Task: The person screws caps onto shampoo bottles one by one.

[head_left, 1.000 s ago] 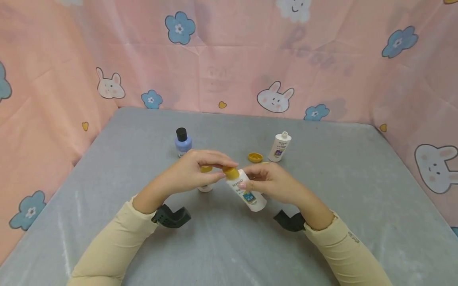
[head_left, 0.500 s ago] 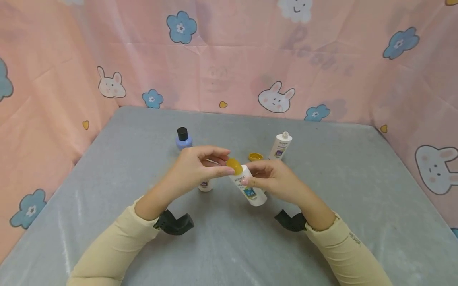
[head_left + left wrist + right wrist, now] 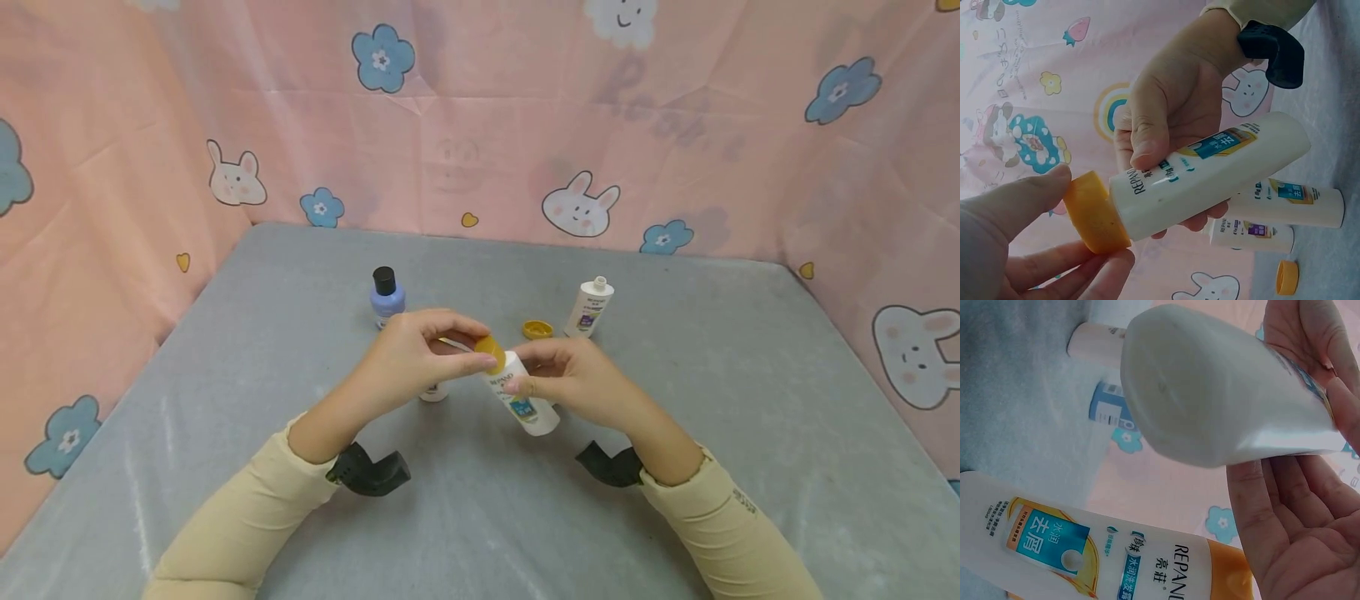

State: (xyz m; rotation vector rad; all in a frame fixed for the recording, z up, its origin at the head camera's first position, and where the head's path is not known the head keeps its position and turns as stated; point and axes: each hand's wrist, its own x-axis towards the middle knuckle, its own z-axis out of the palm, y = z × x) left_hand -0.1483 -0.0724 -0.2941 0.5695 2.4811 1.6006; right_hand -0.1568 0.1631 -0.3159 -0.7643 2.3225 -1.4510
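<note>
My right hand (image 3: 581,375) grips a tilted white shampoo bottle (image 3: 534,414) with a blue label, its top leaning left. My left hand (image 3: 416,354) pinches the yellow cap (image 3: 491,352) at the bottle's top between thumb and fingers. In the left wrist view the cap (image 3: 1097,212) sits slightly askew at the end of the bottle (image 3: 1210,181). The right wrist view shows the bottle's base (image 3: 1179,394) close up. Whether the cap is fastened cannot be told.
Behind my hands stand a blue bottle with a black cap (image 3: 386,298), an uncapped white bottle (image 3: 588,308) and a loose yellow cap (image 3: 537,330). A white bottle (image 3: 433,393) is partly hidden behind my left hand. Another yellow-capped shampoo bottle (image 3: 1147,556) stands near my right hand.
The left fingers have shifted from over the cap's top to its sides. The cap now shows its broad oval face. The bottle stays in the right hand, nearly in place.
</note>
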